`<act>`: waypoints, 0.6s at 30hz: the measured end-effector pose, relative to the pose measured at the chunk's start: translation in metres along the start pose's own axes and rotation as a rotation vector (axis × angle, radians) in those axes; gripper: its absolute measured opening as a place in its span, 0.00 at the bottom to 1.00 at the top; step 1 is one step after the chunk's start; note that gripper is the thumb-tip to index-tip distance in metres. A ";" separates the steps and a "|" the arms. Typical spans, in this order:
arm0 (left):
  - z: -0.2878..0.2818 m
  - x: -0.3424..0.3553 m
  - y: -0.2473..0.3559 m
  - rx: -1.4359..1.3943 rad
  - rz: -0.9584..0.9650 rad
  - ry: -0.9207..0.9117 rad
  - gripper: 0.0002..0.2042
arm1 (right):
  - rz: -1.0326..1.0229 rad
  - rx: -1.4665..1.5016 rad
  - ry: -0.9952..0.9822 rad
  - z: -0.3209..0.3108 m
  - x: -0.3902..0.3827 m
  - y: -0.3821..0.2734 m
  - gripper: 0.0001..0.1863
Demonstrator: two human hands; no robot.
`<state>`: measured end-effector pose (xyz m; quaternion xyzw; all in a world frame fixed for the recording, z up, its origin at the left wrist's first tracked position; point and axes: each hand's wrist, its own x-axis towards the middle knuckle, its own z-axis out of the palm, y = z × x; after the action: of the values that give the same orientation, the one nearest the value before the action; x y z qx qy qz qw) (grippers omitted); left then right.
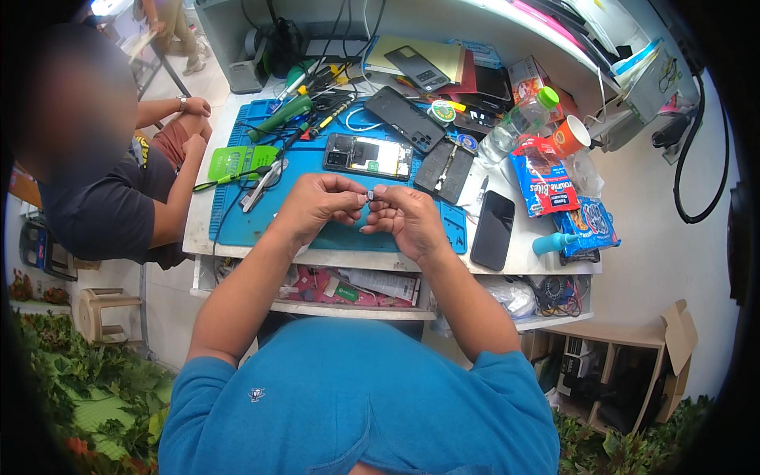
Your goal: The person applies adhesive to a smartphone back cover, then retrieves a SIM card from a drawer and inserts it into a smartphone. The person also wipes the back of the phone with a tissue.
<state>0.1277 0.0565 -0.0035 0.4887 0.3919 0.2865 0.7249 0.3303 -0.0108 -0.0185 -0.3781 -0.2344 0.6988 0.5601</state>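
Over the blue repair mat, my left hand and my right hand meet fingertip to fingertip. Both pinch a small greyish part, too small to name. Just beyond my fingers lies an opened phone, its white and black insides showing. A dark phone back cover rests behind it, and a dark flat block sits to its right. Another phone, black and face up, lies to the right of my right hand.
Screwdrivers and tools crowd the back left, near a green card. At right are a plastic bottle, an orange cup, snack packets and a light-blue small bottle. A seated person is at the left.
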 end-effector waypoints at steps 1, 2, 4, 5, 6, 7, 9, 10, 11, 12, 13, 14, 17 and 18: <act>0.001 0.000 0.000 0.019 0.008 0.004 0.13 | 0.005 -0.011 0.001 0.000 0.000 0.000 0.15; 0.002 -0.001 0.001 0.038 0.016 0.008 0.12 | 0.009 -0.022 0.001 -0.001 0.001 0.000 0.15; 0.004 -0.002 0.002 0.070 0.028 0.013 0.12 | 0.019 -0.041 0.002 -0.001 0.000 0.001 0.15; 0.004 -0.002 0.003 0.084 0.033 0.013 0.11 | 0.024 -0.049 0.000 -0.001 0.000 0.001 0.14; 0.004 -0.002 0.003 0.098 0.038 0.014 0.11 | 0.028 -0.057 -0.001 -0.001 0.000 0.001 0.14; 0.005 -0.002 0.004 0.104 0.043 0.011 0.11 | 0.029 -0.051 -0.007 -0.002 0.000 0.001 0.13; 0.006 -0.002 0.006 0.115 0.054 0.005 0.10 | 0.032 -0.041 -0.018 -0.004 0.002 0.002 0.13; 0.006 -0.002 0.005 0.117 0.059 0.007 0.11 | 0.034 -0.028 -0.015 -0.004 0.002 0.002 0.12; 0.005 -0.001 0.004 0.120 0.065 0.010 0.11 | 0.035 -0.016 -0.012 -0.003 0.002 0.002 0.12; 0.005 -0.001 0.003 0.122 0.070 0.013 0.11 | 0.037 -0.004 -0.008 -0.003 0.002 0.002 0.11; 0.005 0.000 0.002 0.121 0.081 0.014 0.11 | 0.038 -0.001 -0.021 -0.004 0.002 0.003 0.11; 0.004 0.000 0.001 0.119 0.091 0.015 0.12 | 0.040 0.001 -0.034 -0.007 0.004 0.005 0.11; 0.004 0.001 0.000 0.098 0.110 0.032 0.12 | 0.021 0.024 -0.042 -0.006 0.004 0.006 0.10; 0.004 0.001 0.000 0.089 0.114 0.039 0.12 | 0.010 0.035 -0.039 -0.005 0.004 0.007 0.10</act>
<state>0.1318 0.0553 -0.0027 0.5364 0.3899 0.3188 0.6772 0.3294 -0.0090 -0.0279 -0.3559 -0.2312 0.7127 0.5586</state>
